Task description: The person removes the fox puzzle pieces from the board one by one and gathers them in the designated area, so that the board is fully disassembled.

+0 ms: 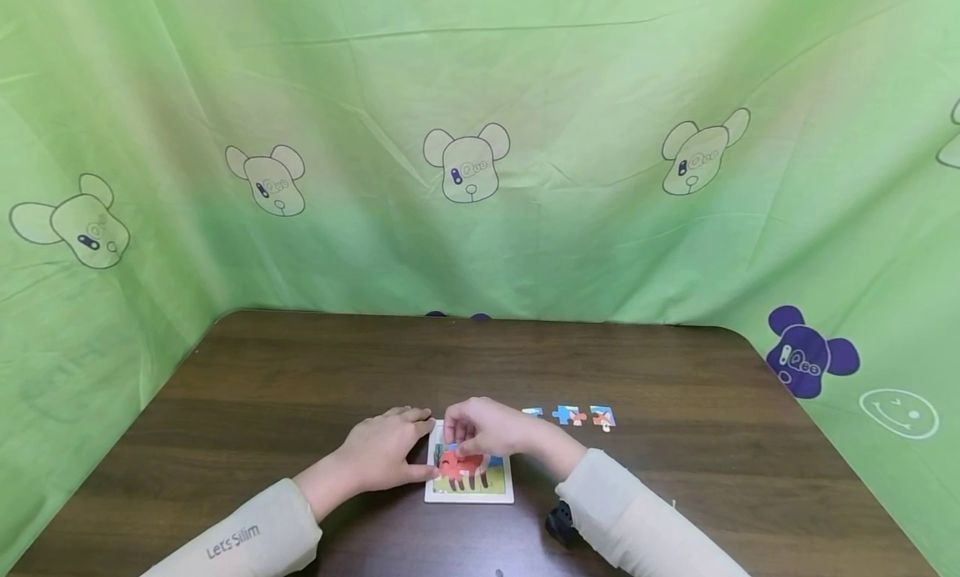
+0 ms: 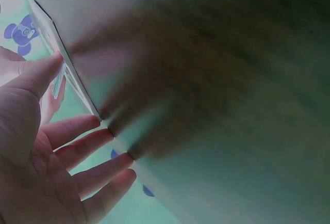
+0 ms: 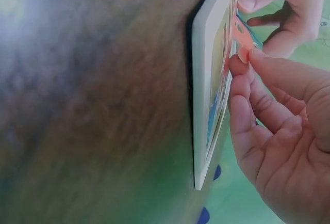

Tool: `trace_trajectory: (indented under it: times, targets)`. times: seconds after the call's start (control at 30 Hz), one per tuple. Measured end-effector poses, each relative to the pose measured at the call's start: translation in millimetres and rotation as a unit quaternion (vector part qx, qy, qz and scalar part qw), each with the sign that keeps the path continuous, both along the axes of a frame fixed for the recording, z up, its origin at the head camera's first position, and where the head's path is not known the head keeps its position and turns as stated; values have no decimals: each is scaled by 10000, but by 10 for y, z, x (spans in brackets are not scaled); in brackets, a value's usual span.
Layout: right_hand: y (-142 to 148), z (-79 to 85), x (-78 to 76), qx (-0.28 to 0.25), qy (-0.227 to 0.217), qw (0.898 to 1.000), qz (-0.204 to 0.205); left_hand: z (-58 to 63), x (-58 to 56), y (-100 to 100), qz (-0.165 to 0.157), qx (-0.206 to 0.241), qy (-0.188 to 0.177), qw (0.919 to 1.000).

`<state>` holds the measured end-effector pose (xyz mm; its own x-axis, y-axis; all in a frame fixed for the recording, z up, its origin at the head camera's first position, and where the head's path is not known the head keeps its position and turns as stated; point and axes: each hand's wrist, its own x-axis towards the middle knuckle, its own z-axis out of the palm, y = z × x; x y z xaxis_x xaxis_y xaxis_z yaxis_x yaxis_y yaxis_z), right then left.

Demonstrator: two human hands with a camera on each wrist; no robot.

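A white-framed jigsaw puzzle board (image 1: 469, 499) lies on the table, its picture showing a red animal with dark legs on yellow-green ground. My right hand (image 1: 487, 428) is over its upper part and pinches an orange-red puzzle piece (image 3: 243, 39) between thumb and fingertips; the piece is tilted up from the board. My left hand (image 1: 386, 450) lies at the board's left side, thumb on its edge and fingers spread. In the left wrist view those fingers look fairly straight, their tips on the table. The right hand hides part of the picture.
Loose puzzle pieces (image 1: 568, 415) lie on the brown wooden table (image 1: 337, 352) to the board's right, one partly behind the right wrist. A black object (image 1: 561, 524) is by the right sleeve. A green curtain (image 1: 480, 252) with bear-head prints stands behind the table.
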<state>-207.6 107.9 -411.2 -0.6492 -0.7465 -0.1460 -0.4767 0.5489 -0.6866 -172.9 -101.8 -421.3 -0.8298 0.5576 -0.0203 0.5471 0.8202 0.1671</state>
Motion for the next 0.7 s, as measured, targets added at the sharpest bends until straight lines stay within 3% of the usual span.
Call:
trace_trajectory:
  times: [0.7]
  targets:
    - [151, 76, 19, -398, 51, 9991, 129, -18, -7, -1, 7, -18, -14, 10000]
